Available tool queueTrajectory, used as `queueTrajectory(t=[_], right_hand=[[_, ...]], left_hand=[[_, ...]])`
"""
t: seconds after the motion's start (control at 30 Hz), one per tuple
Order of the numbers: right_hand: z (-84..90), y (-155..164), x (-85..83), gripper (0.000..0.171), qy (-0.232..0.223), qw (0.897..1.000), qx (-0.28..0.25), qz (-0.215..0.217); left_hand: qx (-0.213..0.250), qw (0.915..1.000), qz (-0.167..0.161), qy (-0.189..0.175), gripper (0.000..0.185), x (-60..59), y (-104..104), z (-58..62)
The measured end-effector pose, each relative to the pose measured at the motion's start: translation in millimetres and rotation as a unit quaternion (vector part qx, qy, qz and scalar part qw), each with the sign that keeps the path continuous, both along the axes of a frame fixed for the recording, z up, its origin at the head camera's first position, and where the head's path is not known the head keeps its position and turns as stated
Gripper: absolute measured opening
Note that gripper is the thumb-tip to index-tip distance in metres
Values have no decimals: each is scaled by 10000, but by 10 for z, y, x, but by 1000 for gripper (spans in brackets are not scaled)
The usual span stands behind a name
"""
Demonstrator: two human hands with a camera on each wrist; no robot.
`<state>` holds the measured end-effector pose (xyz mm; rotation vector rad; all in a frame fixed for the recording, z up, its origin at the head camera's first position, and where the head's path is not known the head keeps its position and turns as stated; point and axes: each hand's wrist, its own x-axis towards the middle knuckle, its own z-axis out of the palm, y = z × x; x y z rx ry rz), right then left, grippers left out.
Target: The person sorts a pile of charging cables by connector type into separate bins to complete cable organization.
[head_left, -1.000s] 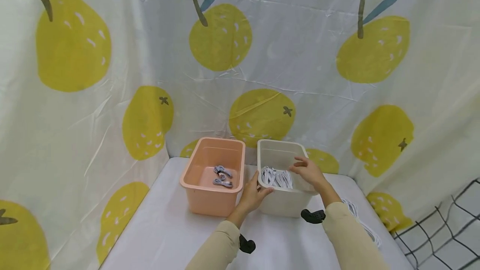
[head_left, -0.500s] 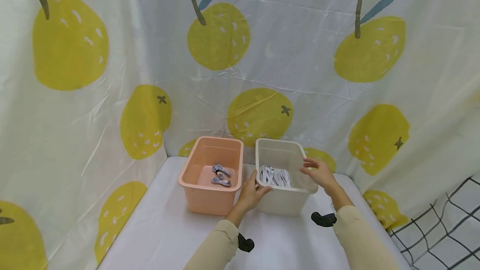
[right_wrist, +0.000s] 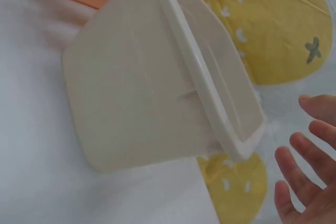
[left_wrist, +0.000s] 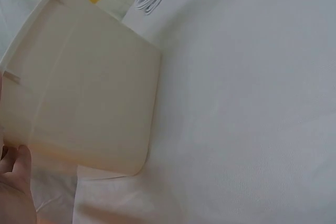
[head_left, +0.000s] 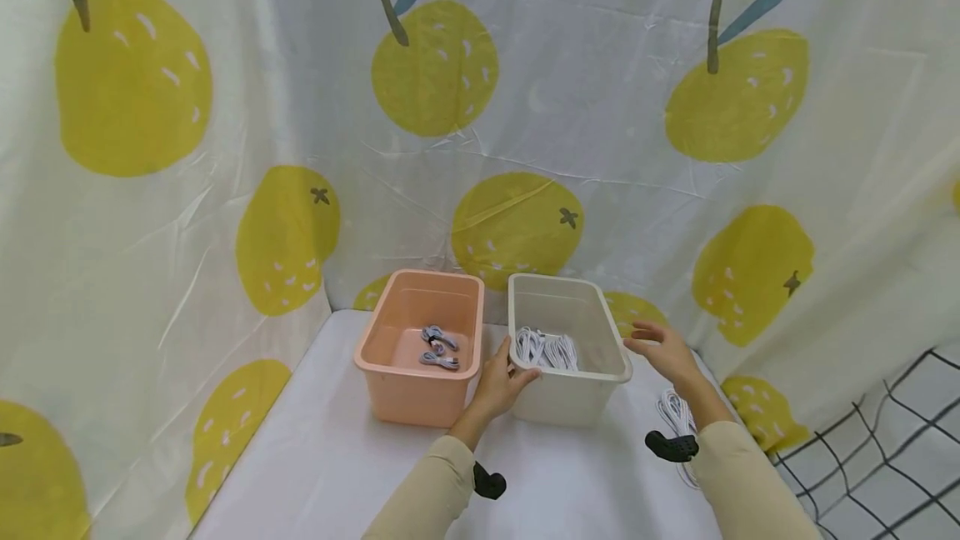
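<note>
A white bin [head_left: 570,402] and a pink bin [head_left: 408,394] stand side by side on the white table [head_left: 330,457]. White coiled cables [head_left: 546,348] lie in the white bin, and grey bundled cables [head_left: 437,348] lie in the pink one. My left hand [head_left: 501,382] grips the near-left corner of the white bin's rim. In the left wrist view that hand [left_wrist: 13,187] touches the white bin's [left_wrist: 89,103] side wall. My right hand [head_left: 663,348] hovers just right of the white bin, holding nothing. The right wrist view shows that hand's spread fingers [right_wrist: 310,182] beside the white bin's [right_wrist: 142,103] corner.
A loose white cable [head_left: 677,411] lies on the table to the right, under my right forearm. A pear-print curtain [head_left: 480,107] closes in the back and both sides. A black wire grid [head_left: 885,440] stands at the lower right, past the table's edge.
My right hand has drawn out from over the white bin and moved right, past its rim. My left hand has stayed on the bin's corner.
</note>
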<state>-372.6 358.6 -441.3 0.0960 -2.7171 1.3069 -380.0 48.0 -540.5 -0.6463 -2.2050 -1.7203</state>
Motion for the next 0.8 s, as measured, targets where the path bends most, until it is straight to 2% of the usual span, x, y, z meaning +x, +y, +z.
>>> queueTrajectory(t=[0.13, 0.33, 0.5, 0.67, 0.8], right_hand=[[-27, 65, 68, 62, 50, 10000, -10, -81], [-104, 196, 193, 64, -22, 9998, -149, -147], [-194, 327, 277, 64, 24, 9994, 125, -322], [-341, 457, 367, 62, 74, 9985, 178, -514], [-534, 563, 492, 62, -3, 9972, 116, -736]], left_hand=[[68, 9998, -37, 193, 85, -5, -1, -3], [41, 10000, -50, 62, 86, -12, -10, 5], [51, 10000, -39, -2, 84, -17, -17, 25], [-12, 10000, -64, 29, 86, -9, -23, 36], [-100, 9999, -70, -35, 87, -8, -16, 30]])
